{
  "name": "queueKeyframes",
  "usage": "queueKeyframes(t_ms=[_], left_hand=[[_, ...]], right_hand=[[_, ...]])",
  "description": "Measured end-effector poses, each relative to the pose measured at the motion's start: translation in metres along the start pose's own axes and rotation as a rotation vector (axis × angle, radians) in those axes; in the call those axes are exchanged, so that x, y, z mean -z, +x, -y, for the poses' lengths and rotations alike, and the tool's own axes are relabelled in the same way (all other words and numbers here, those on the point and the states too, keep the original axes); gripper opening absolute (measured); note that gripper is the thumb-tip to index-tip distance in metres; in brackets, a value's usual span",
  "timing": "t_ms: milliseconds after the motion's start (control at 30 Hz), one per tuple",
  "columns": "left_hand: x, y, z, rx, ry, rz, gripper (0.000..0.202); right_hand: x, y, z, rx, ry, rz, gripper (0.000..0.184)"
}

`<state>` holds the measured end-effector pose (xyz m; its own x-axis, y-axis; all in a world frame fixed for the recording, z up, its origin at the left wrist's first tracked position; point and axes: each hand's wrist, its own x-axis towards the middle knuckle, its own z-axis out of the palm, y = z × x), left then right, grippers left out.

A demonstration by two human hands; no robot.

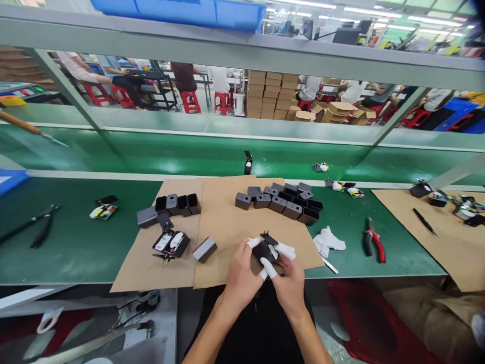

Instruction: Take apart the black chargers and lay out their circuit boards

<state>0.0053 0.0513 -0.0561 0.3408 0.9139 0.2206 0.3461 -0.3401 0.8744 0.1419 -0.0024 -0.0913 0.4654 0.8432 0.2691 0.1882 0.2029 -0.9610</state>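
Observation:
Both my hands hold one small black charger part (266, 247) above the near edge of a brown cardboard sheet (227, 227). My left hand (240, 275) grips it from the left, my right hand (290, 280) from the right and below. White finger cots cover several fingertips. A heap of several dark grey housings (282, 201) lies farther back on the cardboard. To the left stand a row of housings (178, 203), an opened charger with its board showing (170, 243) and a single grey housing (204, 249).
Red-handled pliers (375, 245) and a crumpled white cloth (329, 240) lie to the right on the green bench (76, 242). Black pliers (38, 225) rest at the left. Another cardboard sheet with tweezers (425, 221) is at far right. Seated people work behind the conveyor.

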Motion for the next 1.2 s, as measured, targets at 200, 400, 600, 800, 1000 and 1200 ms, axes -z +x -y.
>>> queueKeyframes(t_ms=[200, 400, 600, 800, 1000, 1200], left_hand=[[0.001, -0.001, -0.006, 0.024, 0.014, 0.018, 0.061], [0.002, -0.001, -0.005, 0.028, 0.002, 0.033, 0.063], [0.002, -0.002, -0.004, 0.026, 0.007, 0.038, 0.062], [0.000, -0.001, -0.004, 0.021, 0.030, 0.016, 0.054], [0.000, 0.001, 0.002, 0.063, 0.010, -0.026, 0.047], [0.000, 0.005, 0.027, 0.130, 0.081, -0.072, 0.058]], right_hand=[[0.003, -0.002, -0.005, 0.052, -0.047, -0.011, 0.044], [0.002, -0.001, -0.003, 0.069, -0.063, -0.004, 0.042], [0.002, -0.001, 0.001, 0.060, -0.057, -0.008, 0.037], [0.006, 0.000, -0.001, 0.082, -0.029, 0.043, 0.035], [0.012, 0.007, 0.012, 0.195, -0.091, 0.130, 0.042], [0.008, 0.016, 0.014, 0.382, -0.134, 0.097, 0.039]])
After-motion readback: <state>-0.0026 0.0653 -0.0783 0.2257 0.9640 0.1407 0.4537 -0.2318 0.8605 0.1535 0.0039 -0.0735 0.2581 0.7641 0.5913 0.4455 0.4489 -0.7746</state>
